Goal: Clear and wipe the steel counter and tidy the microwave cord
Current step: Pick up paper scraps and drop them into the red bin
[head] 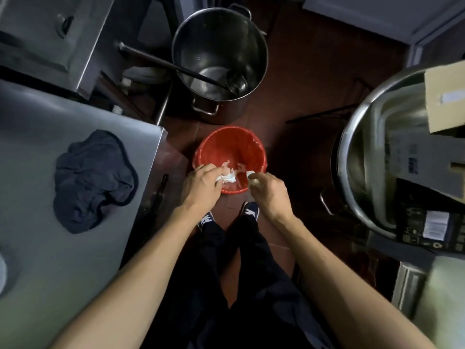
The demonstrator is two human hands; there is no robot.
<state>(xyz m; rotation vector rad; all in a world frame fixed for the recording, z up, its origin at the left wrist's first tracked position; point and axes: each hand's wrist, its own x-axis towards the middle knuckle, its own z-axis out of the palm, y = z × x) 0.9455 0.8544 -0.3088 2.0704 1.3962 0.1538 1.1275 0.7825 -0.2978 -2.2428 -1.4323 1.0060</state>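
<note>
Looking straight down here: dark trousers and a pair of navy sneakers (251, 211) planted on the red-brown floor (302, 79). Both arms reach forward over a red bin (230, 147) lined with a red bag. The left hand (201, 183) has its fingers curled round a crumpled white paper wad (227, 177), held just above the bin's near rim. The right hand (268, 188) pinches a smaller white scrap (251, 174) between thumb and fingertips, right beside the wad, also over the near rim. More white bits show inside the bin, against its near wall.

On the left, the steel counter (75, 248) runs from the near edge up to a corner beside the bin, and a dark blue cloth (94, 181) lies bunched on it, well apart from the hands. Farther off, past the bin, a big steel stockpot (259, 56) stands on the floor with a long-handled ladle (236, 83) leaning inside it. On the right, a large steel basin (372, 127) holds cardboard boxes (445, 96).
</note>
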